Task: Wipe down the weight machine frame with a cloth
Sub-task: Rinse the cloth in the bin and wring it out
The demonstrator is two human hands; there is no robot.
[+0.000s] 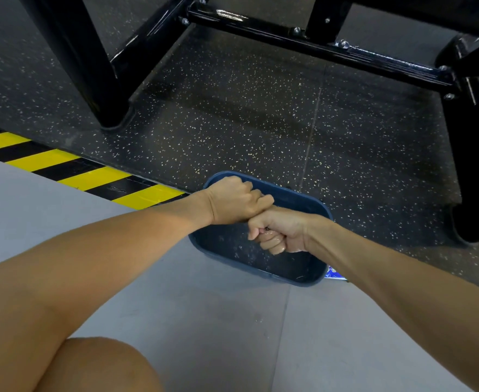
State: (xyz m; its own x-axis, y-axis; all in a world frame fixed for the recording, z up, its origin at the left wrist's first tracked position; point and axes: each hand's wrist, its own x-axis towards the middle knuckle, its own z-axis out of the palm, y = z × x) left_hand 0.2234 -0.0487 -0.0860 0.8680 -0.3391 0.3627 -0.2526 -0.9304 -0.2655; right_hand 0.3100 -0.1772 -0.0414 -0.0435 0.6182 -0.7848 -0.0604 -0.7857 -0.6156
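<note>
Head view: label [335, 273] beside blue plastic tub [297, 199], blue/white, text unreadable. Frame [289, 38] glossy black steel, bolted, on speckled rubber floor [232, 108] beyond tub. L hand [232, 200] tight fist, contents hidden. R hand [277, 233] wet fist clamping dark sliver of cloth [267, 229]. Fists touching, over tub.

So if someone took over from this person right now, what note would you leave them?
Left hand: clenched, touching the right fist.
Right hand: clenched, fingers wet; a dark sliver of cloth shows in it.
Both are over the blue tub on the floor, apparently wringing.
The black machine frame stands beyond, touched by neither hand.
Done: cloth wetted, it seems.
Left: wipe the frame.
</note>
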